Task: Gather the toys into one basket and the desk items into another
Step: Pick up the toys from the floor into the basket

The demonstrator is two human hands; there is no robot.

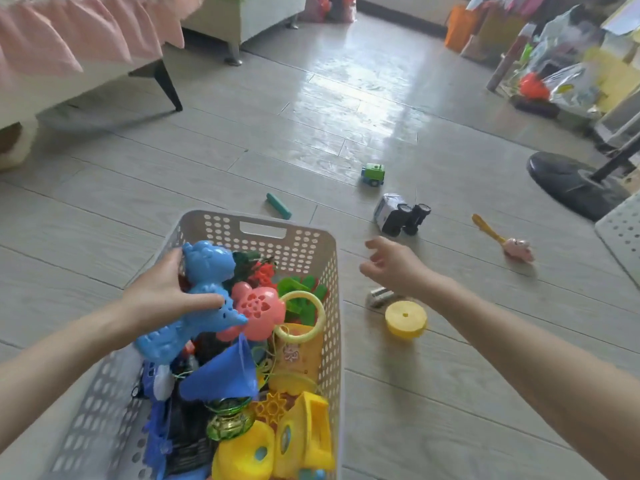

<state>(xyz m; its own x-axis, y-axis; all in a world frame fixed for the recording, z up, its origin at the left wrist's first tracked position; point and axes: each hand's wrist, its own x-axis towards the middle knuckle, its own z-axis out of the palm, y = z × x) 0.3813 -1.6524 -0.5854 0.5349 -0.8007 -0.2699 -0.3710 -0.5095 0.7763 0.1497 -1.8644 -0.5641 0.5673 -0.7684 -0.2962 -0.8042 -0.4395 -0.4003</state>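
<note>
Just beyond the right hand's [393, 266] loose, empty fingers [372, 244] lies the overturned toy truck [398, 214], lengthwise across them; the left hand [162, 292] grips a blue dinosaur [204, 282].

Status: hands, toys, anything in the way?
Left hand grips blue dinosaur over white basket. Right hand open, empty, near toy truck on floor. Yellow disc beside right forearm; nothing between hand and truck.

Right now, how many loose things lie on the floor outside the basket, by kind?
Toy vehicles: 2, green car, white truck
Teal stick: 1
Yellow disc: 1
Pink toy with yellow handle: 1
Small grey piece, kind unclear: 1
Total: 6
</note>
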